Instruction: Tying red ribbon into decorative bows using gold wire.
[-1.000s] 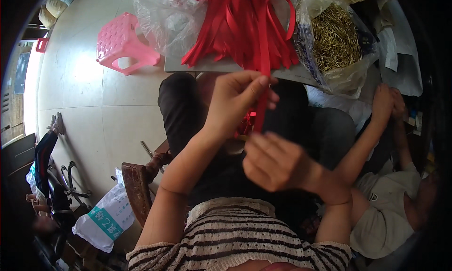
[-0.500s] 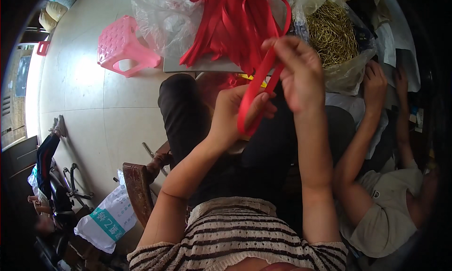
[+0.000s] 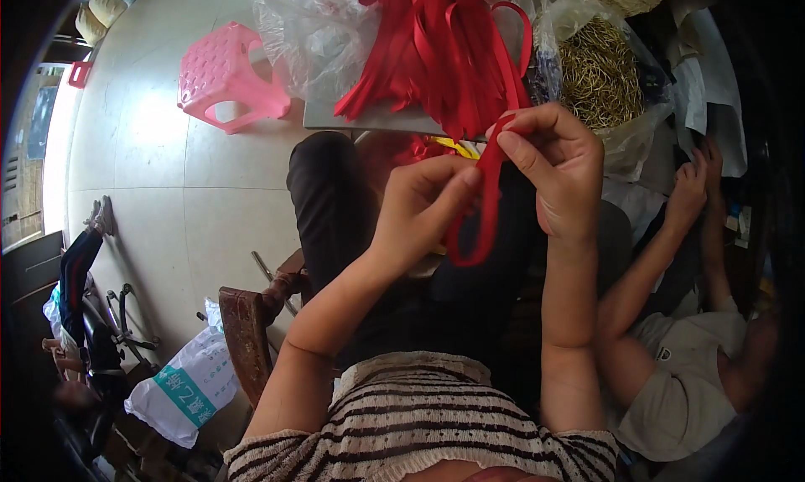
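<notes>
Over dark trousers, left hand and right hand hold a looped red ribbon — fingers of both clamped on it — near the bench bearing more red ribbons.

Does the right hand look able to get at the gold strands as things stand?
Probably yes: the gold strands lie exposed in an open plastic bag near the right hand, with nothing visible blocking the way, though that hand is pinching a red ribbon.
</notes>
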The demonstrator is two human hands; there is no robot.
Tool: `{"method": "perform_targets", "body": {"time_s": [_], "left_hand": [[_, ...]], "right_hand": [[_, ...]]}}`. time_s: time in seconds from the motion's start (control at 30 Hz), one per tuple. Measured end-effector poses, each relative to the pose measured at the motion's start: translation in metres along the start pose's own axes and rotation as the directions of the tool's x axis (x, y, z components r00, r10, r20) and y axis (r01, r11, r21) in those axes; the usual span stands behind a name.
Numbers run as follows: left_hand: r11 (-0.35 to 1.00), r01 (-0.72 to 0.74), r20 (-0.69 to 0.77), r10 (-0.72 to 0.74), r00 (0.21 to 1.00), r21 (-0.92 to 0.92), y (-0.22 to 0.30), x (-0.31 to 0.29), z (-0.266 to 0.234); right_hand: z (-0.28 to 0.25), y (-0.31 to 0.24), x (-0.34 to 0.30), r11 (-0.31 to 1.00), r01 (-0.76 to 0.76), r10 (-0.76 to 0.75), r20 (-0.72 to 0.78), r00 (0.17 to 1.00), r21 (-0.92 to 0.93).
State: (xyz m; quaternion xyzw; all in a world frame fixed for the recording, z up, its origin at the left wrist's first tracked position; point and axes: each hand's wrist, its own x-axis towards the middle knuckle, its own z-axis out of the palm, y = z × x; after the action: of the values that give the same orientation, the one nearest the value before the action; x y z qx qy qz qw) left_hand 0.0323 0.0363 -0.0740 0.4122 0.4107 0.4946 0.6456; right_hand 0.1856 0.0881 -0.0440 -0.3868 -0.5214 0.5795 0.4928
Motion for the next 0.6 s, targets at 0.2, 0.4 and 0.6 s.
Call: {"method": "perform_targets", "body": {"time_s": [0.2, 0.4, 0.6], "left_hand": [[0.999, -0.037, 0.033, 0.036, 0.999, 0.024, -0.003, 0.0, 0.015], [0.996, 0.088, 0.166, -0.085, 0.982, -0.011, 0.002, -0.014, 0.003], [0.983, 0.048, 0.051, -0.039, 0.998, -0.179, -0.005, -0.021, 0.003]], "right_hand": [[0.003, 0.001, -0.008, 0.996, 0.016, -0.022, -0.064, 0.998, -0.091], [-0.016, -0.004, 0.0, 0.988, 0.15, -0.152, -0.196, 0.969, -0.027], [0.003, -0.007, -0.024, 0.393, 0.342, -0.671, -0.012, 0.741, -0.854]]}}
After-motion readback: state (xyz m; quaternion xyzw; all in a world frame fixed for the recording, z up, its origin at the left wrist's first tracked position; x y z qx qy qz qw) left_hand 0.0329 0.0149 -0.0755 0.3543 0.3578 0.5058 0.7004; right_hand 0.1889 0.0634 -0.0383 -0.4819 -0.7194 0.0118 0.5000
